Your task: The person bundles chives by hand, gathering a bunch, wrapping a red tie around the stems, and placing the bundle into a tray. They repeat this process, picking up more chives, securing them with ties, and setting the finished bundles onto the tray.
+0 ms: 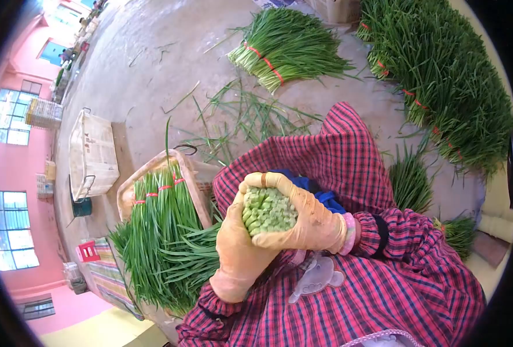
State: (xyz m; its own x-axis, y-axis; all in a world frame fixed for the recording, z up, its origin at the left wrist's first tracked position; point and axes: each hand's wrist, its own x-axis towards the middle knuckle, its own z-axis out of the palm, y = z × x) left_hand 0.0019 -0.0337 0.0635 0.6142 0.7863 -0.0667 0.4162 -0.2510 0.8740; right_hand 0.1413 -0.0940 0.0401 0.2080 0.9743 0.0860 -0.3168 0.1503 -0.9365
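Both hands wear pale, stained gloves and are wrapped around one bundle of green stalks, whose cut ends face the camera. My left hand holds the bundle's left side and my right hand curves round its top and right side. The rest of the bundle is hidden behind the gloves. Just left of my hands, a pale crate holds long green stalks tied with red bands. The hands are in front of a red checked apron.
Red-banded bundles lie on the floor at the top, with a long row of them along the right. Loose leaves are scattered between. A white crate stands at the left, near a red plastic item.
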